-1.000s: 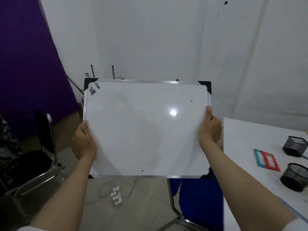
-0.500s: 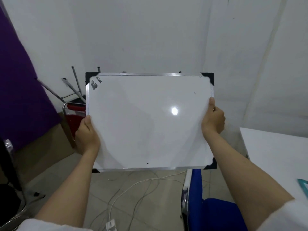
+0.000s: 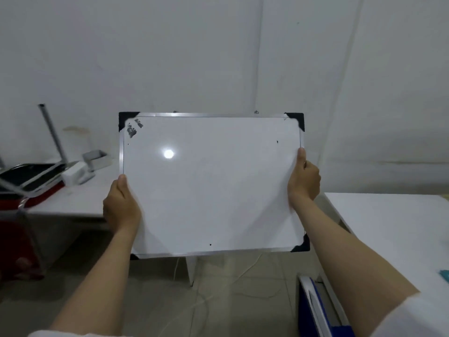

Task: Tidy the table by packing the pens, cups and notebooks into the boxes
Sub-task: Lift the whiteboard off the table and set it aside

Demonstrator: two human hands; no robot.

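White-faced whiteboard (image 3: 211,186), metal frame, black corner caps, held up mid-frame before the wall. Left hand (image 3: 121,206) grips its left edge, right hand (image 3: 303,181) its right edge, thumbs on the front, fingers wrapped behind. White surface (image 3: 388,215) at right; a teal object (image 3: 445,275) at its edge, far right.

Fingers of both hands hidden behind the whiteboard (image 3: 211,186) — teal object (image 3: 445,275) cut off at right.

White table (image 3: 388,215) bears a teal object (image 3: 445,275).
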